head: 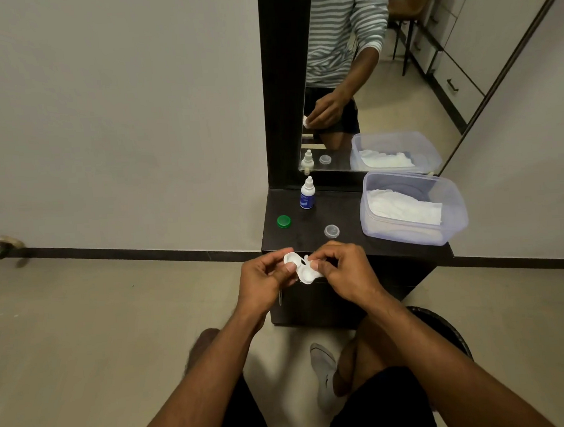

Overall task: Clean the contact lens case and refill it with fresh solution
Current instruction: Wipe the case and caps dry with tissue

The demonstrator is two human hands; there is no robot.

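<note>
Both forearms come up from the bottom corners and angle inward so the hands meet in the middle. Left hand point(264, 277) has fingers curled, thumb and fingertips in a pinch grip on the case point(300, 269). Right hand point(345, 270) sits knuckles up, fingers curled too, thumb and forefinger pinching the case's other end.

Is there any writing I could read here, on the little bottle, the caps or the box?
Dropper bottle: its blue label carries print, too small and blurred to read.
Green cap: no writing visible.
Clear cap: none visible.
Plastic container: none visible.
Contact lens case: no marks legible.
</note>
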